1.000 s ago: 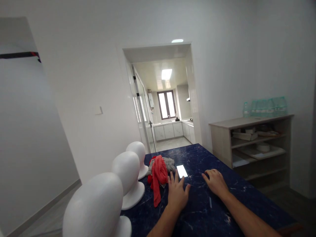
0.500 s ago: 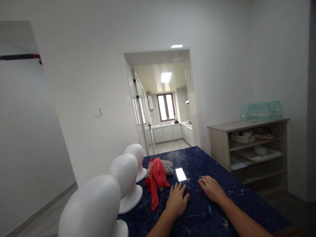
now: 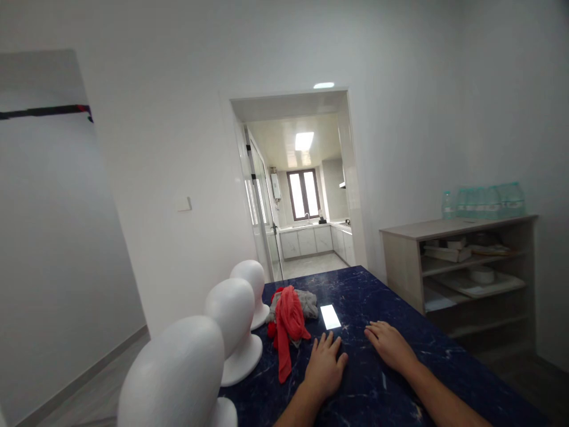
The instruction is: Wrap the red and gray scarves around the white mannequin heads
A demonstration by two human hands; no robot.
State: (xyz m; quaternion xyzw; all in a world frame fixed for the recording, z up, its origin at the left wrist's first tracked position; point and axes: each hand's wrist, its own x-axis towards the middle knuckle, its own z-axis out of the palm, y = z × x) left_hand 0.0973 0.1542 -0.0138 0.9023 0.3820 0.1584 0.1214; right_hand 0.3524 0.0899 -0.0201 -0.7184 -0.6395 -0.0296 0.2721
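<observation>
My left hand (image 3: pixel 325 366) lies flat, palm down, on the dark blue marbled table (image 3: pixel 391 308), fingers stretched out and holding nothing. My right hand (image 3: pixel 390 344) rests flat beside it, also open and empty. Just left of my left hand lies a red cloth (image 3: pixel 288 326) on top of a grey cloth (image 3: pixel 307 302). Along the table's left edge stand three white foam mannequin heads: a near head (image 3: pixel 175 373), a middle head (image 3: pixel 235 329) and a far head (image 3: pixel 252 286).
A bright light reflection (image 3: pixel 330 316) shows on the table ahead of my hands. A wooden shelf unit (image 3: pixel 462 267) with plastic water bottles (image 3: pixel 484 200) on top stands at the right wall. A doorway (image 3: pixel 306 190) opens onto a kitchen.
My left hand has drawn back slightly toward me, away from the red cloth, with its fingers closer together. The camera view has shifted a little; the right hand stays flat.
</observation>
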